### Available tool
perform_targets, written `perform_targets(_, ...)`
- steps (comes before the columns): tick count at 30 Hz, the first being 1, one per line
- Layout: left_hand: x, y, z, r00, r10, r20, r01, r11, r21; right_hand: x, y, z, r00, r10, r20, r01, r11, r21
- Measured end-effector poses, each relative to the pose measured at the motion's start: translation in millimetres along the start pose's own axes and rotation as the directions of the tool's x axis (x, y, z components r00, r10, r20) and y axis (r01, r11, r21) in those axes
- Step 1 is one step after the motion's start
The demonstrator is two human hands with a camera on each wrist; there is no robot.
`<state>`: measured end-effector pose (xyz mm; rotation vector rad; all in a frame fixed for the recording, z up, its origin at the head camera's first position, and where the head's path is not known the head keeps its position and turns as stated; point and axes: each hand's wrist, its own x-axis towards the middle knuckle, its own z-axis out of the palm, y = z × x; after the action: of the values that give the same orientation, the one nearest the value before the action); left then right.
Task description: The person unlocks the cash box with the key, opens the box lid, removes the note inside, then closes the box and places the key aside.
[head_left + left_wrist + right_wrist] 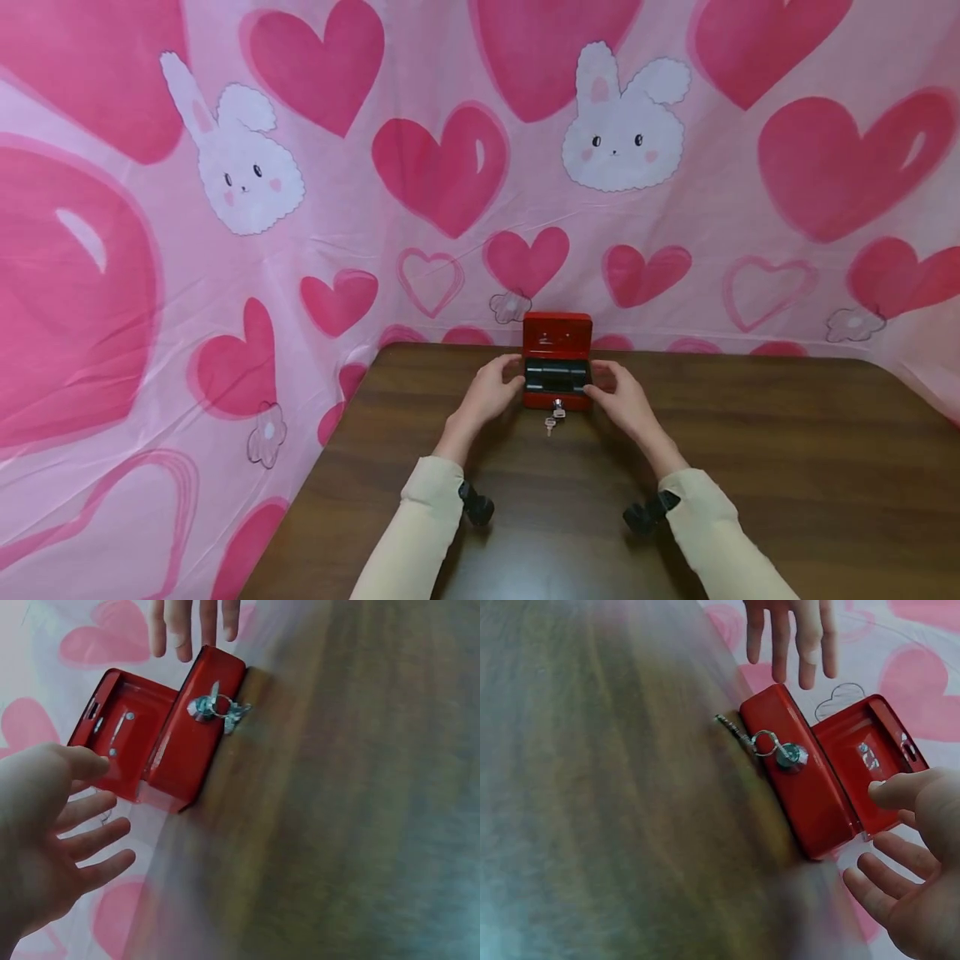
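A small red cash box (557, 402) stands on the table with its lid (557, 335) raised at the back. In the head view a black tray (557, 375) shows inside it. Keys (234, 717) on a ring hang from the lock on its front, one key in the lock. My left hand (497, 390) is at the box's left side, fingers spread and loosely bent, thumb toward the front corner. On the opposite side my right hand (621, 395) mirrors it, fingers apart and thumb near the right edge. Neither hand's fingers curl round anything.
The brown wooden table (750, 467) extends on both sides and in front of the box. Close behind its far edge hangs a pink cloth (450, 75) with hearts and rabbits, which also runs along the left. Black wrist cameras (477, 505) sit at both cuffs.
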<state>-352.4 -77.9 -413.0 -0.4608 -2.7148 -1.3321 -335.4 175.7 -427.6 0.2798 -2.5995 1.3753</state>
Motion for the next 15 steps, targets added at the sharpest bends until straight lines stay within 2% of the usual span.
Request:
perform_targets(3,-5.6,-4.0,3.7,1.0,-0.017,0.009,0.017,1.0,0.012,-5,5,1,1.0,0.027,0.005,-0.027,1.0,-0.011)
perform_targets(7,-11.3,-9.0,7.1,1.0,-0.006,0.009,0.006,0.999,0.036,-9,7,5,0.998,0.061,0.02,-0.062,0.998,0.01)
perform_targets(15,-16.8,-14.3,10.8,1.0,-0.006,0.01,0.006,0.998,0.059,-14,4,10,0.997,0.074,0.0,-0.074,0.997,0.037)
